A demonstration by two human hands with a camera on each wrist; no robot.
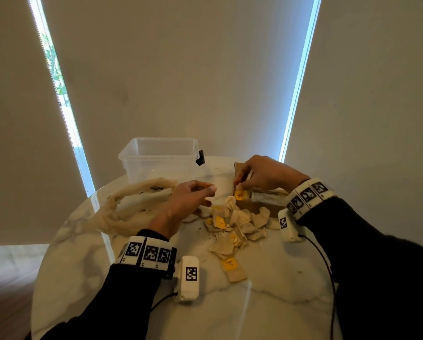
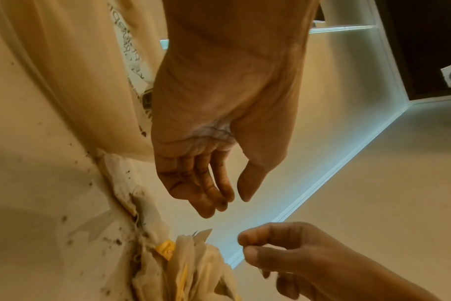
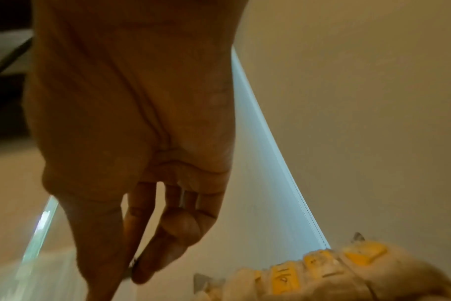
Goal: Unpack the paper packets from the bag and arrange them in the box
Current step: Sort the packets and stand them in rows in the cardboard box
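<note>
Head view, table (image 1: pixel 266 305): round, marble-patterned; dark crumbs lie scattered on it
Head view, box (image 1: pixel 160 157): clear plastic, open, at the far side of the table; no packets seen in it
Head view, bag (image 1: pixel 132 207): thin, cream, crumpled, lying on the table's left part, in front of the box
Head view, packets (image 1: pixel 232 225): a loose pile of beige paper packets with yellow tags, mid-table between the hands; one lies apart, nearer the person
Head view, left hand (image 1: pixel 188 202): raised over the pile's left edge; fingers loosely curled, thumb near forefinger, holding nothing
Head view, right hand (image 1: pixel 261 174): at the pile's far right; fingertips pressed together, pinching something small above a yellow-tagged packet; what it pinches I cannot tell
Left wrist view, left hand (image 2: pixel 219 126): fingers relaxed and a little apart from the thumb, nothing between them; the bag (image 2: pixel 72 67) lies beside it, the packets (image 2: pixel 178 262) below
Left wrist view, right hand (image 2: pixel 296 256): thumb and forefinger tips nearly touching
Right wrist view, right hand (image 3: pixel 131 142): blurred; thumb and fingers drawn together at the tips; yellow-tagged packets (image 3: pixel 335 268) near, lower right
</note>
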